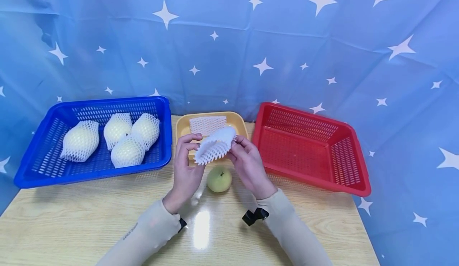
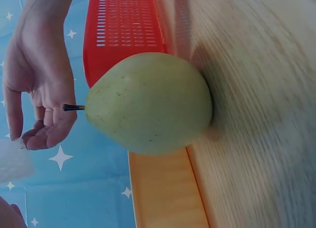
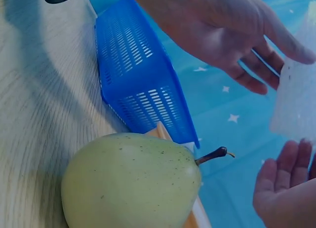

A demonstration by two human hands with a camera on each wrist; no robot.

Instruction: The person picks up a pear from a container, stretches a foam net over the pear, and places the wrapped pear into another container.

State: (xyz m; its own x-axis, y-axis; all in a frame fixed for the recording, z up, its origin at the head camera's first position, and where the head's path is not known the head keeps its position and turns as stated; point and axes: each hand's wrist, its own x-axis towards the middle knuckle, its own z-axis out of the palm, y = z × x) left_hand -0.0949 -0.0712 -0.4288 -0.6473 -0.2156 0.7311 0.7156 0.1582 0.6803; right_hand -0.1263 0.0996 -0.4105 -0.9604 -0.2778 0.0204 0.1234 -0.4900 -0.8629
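Note:
A white foam net sleeve [image 1: 216,143], tilted and partly spread, is held in the air between both hands. At its left end the left hand [image 1: 187,170] grips it; in the right wrist view that thumb lies over the foam [image 3: 296,97]. The right hand [image 1: 249,166] pinches the sleeve's right end between thumb and fingers. Below the hands a bare yellow-green pear [image 1: 219,179] stands on the table, stem up. Both wrist views show the pear [image 2: 150,104] close up, with neither hand touching it.
A blue basket [image 1: 97,173] at the left holds several pears in foam nets [image 1: 128,151]. Behind the hands is a yellow tray [image 1: 183,124] with a flat foam net [image 1: 208,125]. A red basket [image 1: 294,150] stands at the right, before a blue star-patterned cloth [image 1: 229,38].

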